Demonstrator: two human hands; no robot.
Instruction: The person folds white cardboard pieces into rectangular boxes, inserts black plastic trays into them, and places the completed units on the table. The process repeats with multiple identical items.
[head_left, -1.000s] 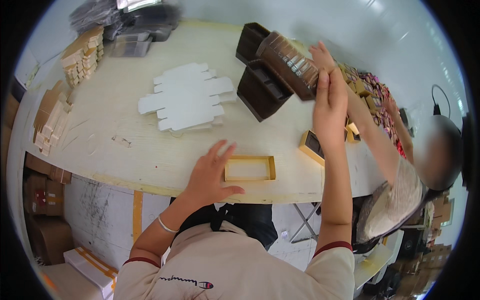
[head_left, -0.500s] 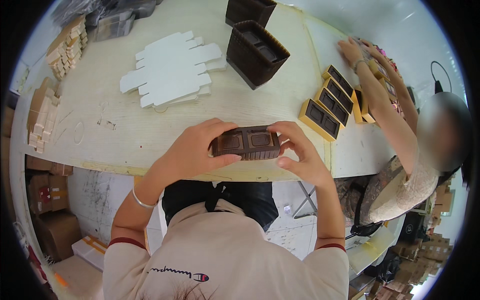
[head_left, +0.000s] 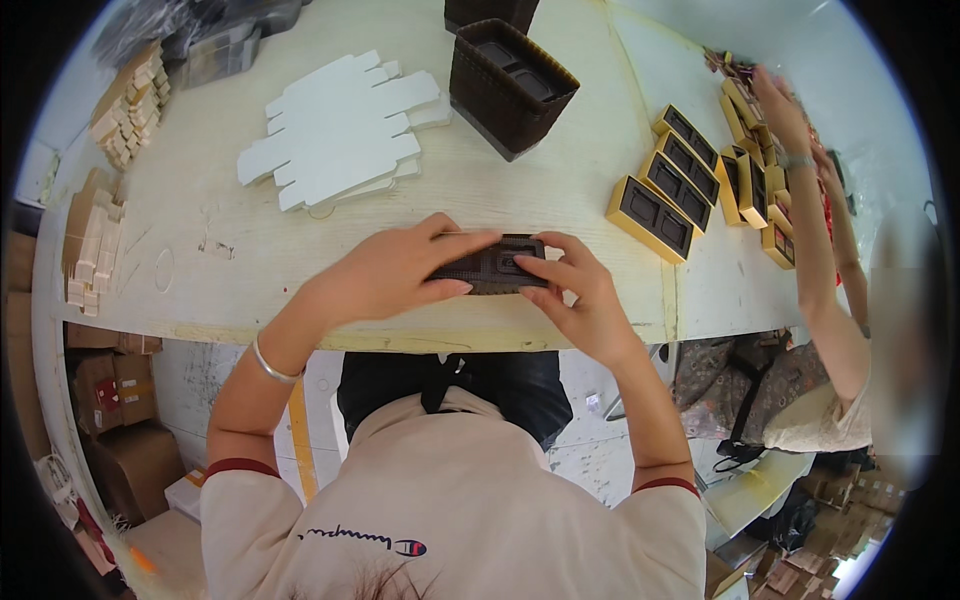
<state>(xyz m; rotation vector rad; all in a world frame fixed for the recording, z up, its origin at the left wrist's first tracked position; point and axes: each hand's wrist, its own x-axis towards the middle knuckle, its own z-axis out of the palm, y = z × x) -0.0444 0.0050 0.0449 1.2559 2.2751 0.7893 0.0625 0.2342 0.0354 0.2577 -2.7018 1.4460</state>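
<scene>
Near the front edge of the table, I hold a dark brown plastic insert tray (head_left: 487,268) with two recesses between both hands. My left hand (head_left: 385,265) grips its left end, fingers over the top and thumb along the near side. My right hand (head_left: 582,295) closes on the right end, with a finger over the right recess. Beyond them stands a tall stack of matching brown trays (head_left: 508,95). Flat white box blanks (head_left: 345,130) lie in a pile to the far left of my hands. Gold boxes (head_left: 650,222) with brown inserts sit to the right.
A co-worker's arms (head_left: 815,220) reach over more gold boxes (head_left: 745,185) at the right. Folded card pieces (head_left: 95,240) line the table's left edge, and clear plastic containers (head_left: 222,50) lie at the far left. Another tray stack (head_left: 490,14) stands at the back.
My right hand has moved left and closed over the tray's right end, and my left fingers reach further across its top. The co-worker's arms have shifted right.
</scene>
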